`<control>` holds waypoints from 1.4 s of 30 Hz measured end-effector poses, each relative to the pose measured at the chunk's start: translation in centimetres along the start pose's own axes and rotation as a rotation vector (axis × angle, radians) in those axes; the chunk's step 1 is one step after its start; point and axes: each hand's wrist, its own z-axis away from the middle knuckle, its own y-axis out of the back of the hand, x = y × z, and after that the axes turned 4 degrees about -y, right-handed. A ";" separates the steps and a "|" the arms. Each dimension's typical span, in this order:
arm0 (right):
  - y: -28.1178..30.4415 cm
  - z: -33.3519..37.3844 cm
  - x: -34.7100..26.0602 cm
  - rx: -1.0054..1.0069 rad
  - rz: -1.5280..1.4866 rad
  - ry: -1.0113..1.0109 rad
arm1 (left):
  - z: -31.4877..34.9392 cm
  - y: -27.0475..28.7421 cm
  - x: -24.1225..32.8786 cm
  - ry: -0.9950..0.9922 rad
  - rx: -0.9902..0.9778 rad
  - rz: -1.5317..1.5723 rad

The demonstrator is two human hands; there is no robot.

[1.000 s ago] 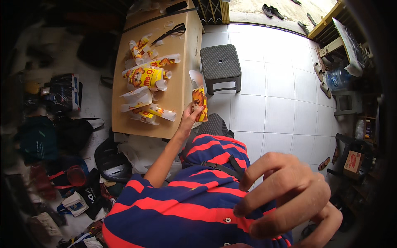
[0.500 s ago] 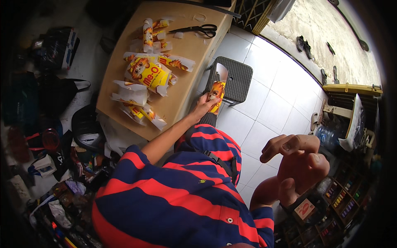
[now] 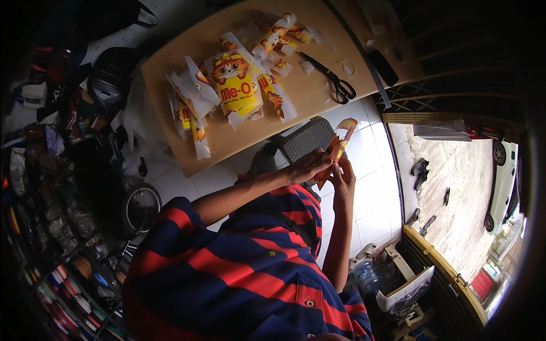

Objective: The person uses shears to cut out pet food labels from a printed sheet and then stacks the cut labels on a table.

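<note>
In front of my lap I hold a printed sticker point(image 3: 336, 149) with an orange cartoon cat on it. A narrow curling strip sticks up from its top end. My left hand point(image 3: 309, 166) is closed on its left side. From the right, my right hand point(image 3: 343, 177) pinches its edge, fingertips close to those of the left. On the wooden table point(image 3: 227, 149) beyond lie several similar cat-print cut-outs point(image 3: 239, 85), yellow, orange and white, some curled. A pair of black scissors point(image 3: 335, 82) rests to their right among paper scraps point(image 3: 307, 67).
A dark woven-pattern stool point(image 3: 309, 141) stands by the table's near edge. A dark phone-like slab point(image 3: 383, 67) lies at the far right. Cluttered goods and a wheel point(image 3: 142, 206) are on the left. A water jug point(image 3: 367, 277) stands lower right, near the doorway rail point(image 3: 441, 267).
My right hand has come from the raised lower right to the sticker, and its fingers have closed on it. My left hand still holds it. The whole view has turned.
</note>
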 end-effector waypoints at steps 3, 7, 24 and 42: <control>1.1 -2.7 -1.1 -0.143 -0.009 0.020 | -0.1 0.8 1.8 0.098 0.088 -0.068; 4.1 -6.0 -1.6 -0.290 0.016 0.060 | -1.4 -0.8 2.0 0.098 0.331 -0.053; 11.2 -14.9 -6.3 -0.595 0.138 0.070 | -4.7 -2.8 -4.5 0.103 0.871 0.138; 2.3 -21.1 -12.4 -0.339 0.399 0.108 | 3.3 15.8 -1.8 0.081 1.298 -0.997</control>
